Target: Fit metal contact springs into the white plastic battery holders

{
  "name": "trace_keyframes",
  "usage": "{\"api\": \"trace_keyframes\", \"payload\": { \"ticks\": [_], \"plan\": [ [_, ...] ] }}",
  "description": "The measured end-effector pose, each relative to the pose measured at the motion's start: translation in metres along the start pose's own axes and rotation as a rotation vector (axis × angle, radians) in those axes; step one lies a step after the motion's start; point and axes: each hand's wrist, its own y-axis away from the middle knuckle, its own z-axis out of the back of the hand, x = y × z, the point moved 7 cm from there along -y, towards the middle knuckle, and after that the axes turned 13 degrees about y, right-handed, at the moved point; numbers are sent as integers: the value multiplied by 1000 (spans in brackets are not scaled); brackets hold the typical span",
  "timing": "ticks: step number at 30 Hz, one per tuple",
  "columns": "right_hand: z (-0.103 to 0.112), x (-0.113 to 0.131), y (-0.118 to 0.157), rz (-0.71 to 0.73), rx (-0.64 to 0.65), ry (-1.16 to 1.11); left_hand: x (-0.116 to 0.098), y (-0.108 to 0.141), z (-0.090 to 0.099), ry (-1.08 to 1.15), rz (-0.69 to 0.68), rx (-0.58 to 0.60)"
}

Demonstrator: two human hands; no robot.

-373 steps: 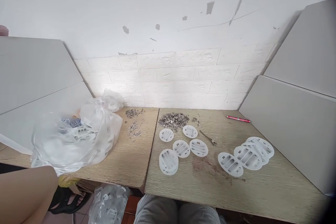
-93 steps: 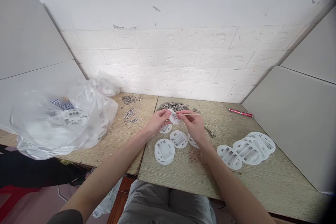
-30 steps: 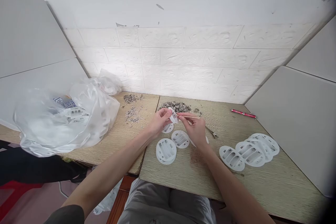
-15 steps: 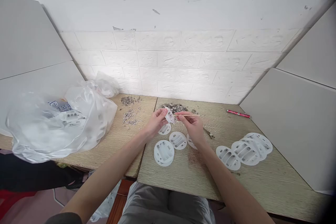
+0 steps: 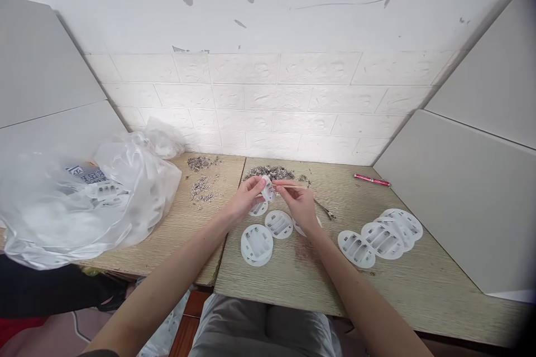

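Note:
My left hand (image 5: pixel 246 199) pinches a white round plastic battery holder (image 5: pixel 268 192) by its edge, tilted up off the table. In my right hand (image 5: pixel 300 205) is a thin wooden stick (image 5: pixel 299 186), its left end against or close to the holder's face; exact contact is too small to tell. Below the hands lie more white holders: a small stack (image 5: pixel 257 245), a single battery holder (image 5: pixel 279 225), and one partly hidden behind my right wrist. Just behind the hands is a pile of small metal pieces (image 5: pixel 268 172).
Overlapping battery holders (image 5: pixel 382 240) lie at right, near a red pen (image 5: pixel 372 180). A slim dark metal tool (image 5: pixel 325 210) rests beside my right hand. At left stand a large clear plastic bag (image 5: pixel 138 201) with holders inside and small metal heaps (image 5: pixel 203 187). White panels (image 5: pixel 456 201) border the table.
The view has shifted slightly, so the table things appear a little further left. The held battery holder looks turned more edge-on. Both hands keep their grips, with the stick still at the holder.

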Motion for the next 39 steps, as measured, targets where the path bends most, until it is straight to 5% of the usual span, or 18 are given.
{"api": "trace_keyframes", "payload": {
  "ticks": [11, 16, 29, 39],
  "plan": [
    [-1, 0, 5, 7, -12, 53, -3, 3, -2, -79, -2, -21],
    [-3, 2, 1, -25, 60, -89, -5, 2, 0, -12, -4, 6],
    [13, -23, -10, -262, -27, -291, -6, -4, 13, 89, 20, -97],
    [-5, -17, -4, -193, 163, -76, -10, 0, 2, 28, 17, 17]
  ]
}}
